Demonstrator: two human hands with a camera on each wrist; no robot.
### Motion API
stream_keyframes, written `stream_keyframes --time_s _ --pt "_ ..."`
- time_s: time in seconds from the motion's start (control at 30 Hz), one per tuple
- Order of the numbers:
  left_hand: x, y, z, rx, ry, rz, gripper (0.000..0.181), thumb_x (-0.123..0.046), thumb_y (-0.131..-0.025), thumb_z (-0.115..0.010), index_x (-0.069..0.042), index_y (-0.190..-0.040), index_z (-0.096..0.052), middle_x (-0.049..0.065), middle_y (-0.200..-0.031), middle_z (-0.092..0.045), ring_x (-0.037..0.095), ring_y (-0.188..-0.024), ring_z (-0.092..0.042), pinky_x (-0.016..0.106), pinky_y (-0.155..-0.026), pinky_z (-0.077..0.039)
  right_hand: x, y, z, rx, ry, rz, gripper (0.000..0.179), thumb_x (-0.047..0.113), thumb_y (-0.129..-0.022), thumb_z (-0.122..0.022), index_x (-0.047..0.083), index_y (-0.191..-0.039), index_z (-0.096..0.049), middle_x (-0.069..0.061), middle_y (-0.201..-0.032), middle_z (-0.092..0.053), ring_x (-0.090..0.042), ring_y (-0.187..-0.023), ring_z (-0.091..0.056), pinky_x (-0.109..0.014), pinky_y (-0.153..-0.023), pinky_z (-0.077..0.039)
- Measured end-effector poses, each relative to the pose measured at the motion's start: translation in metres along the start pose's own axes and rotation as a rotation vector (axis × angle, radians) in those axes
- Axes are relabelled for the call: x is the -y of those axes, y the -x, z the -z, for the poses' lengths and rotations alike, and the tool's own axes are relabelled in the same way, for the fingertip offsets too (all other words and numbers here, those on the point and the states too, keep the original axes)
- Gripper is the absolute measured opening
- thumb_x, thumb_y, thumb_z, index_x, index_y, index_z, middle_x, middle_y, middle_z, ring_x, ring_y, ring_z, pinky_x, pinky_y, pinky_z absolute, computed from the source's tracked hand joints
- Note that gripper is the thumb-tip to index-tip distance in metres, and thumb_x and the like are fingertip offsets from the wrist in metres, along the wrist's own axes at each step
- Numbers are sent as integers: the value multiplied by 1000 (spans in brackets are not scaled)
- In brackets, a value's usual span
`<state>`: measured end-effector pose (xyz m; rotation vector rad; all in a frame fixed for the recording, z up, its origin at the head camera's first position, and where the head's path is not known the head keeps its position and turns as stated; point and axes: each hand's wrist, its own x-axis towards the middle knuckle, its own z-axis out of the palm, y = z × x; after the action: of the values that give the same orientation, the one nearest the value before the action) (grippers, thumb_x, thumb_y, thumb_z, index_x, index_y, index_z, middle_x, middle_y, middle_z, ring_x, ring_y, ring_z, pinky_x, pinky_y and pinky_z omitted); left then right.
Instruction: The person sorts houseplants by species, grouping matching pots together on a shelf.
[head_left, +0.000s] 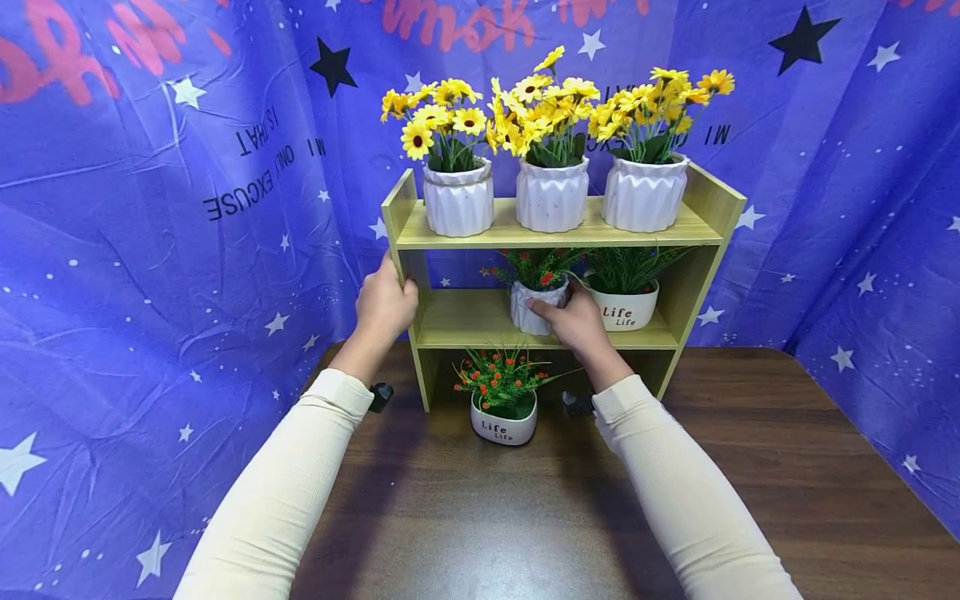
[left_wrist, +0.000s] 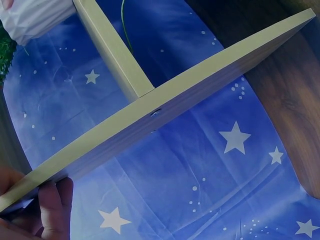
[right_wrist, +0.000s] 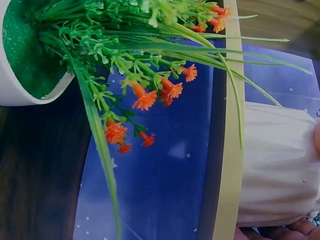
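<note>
My left hand [head_left: 386, 302] grips the left side panel of a light wooden shelf rack [head_left: 558, 240]; in the left wrist view its fingers wrap the panel's edge [left_wrist: 95, 135]. On the middle board, my right hand [head_left: 577, 318] holds a white pleated pot [head_left: 536, 307] of red-flowered greenery, thumb on the front. The right wrist view shows this pot [right_wrist: 277, 165] over the board, with fingertips along its side. Right of it stands an oval white planter [head_left: 626, 308] marked "Life". A similar planter [head_left: 504, 427] with orange-red flowers sits on the table below the middle board.
Three white pots of yellow flowers [head_left: 551, 196] line the top board. The rack stands on a dark brown wooden table [head_left: 480, 517]. A blue cloth [head_left: 187, 275] with stars hangs behind and at both sides.
</note>
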<state>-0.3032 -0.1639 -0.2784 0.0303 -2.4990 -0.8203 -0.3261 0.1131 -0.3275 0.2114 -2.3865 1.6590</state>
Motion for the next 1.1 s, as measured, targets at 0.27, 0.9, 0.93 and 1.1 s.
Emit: stream_keyframes --time_s 0.27,0.9,0.93,1.1 --pt "-3 0 2 4 8 7 42 -20 -96 -54 -12 -137 -48 24 -111 -68 46 -103 -64 61 -79 -47 2 -7 0 7 -17 -7 76 19 -89 -74 -2 -150 -33 -22 -140 -50 -34 -128 -49 -42 -105 -40" --pt "-3 -1 2 19 3 12 46 -20 -97 -52 -12 -142 -44 25 -114 -67 46 -106 -63 61 -82 -47 4 -10 -2 -17 -64 -6 73 12 -87 -75 -3 -147 -37 -22 -140 -50 -34 -129 -48 -40 -108 -37" --pt "-3 0 2 21 0 14 45 -21 -97 -52 -12 -141 -45 25 -114 -67 46 -106 -63 61 -82 -47 3 -9 -2 -15 -69 0 74 11 -86 -76 -3 -148 -36 -22 -140 -49 -34 -130 -47 -40 -108 -37" --pt "-1 1 2 13 -3 18 44 -21 -97 -53 -12 -139 -46 25 -113 -67 46 -106 -63 61 -82 -47 -3 1 1 9 -28 67 73 11 -87 -75 -4 -147 -36 -22 -139 -50 -34 -129 -48 -42 -108 -36"
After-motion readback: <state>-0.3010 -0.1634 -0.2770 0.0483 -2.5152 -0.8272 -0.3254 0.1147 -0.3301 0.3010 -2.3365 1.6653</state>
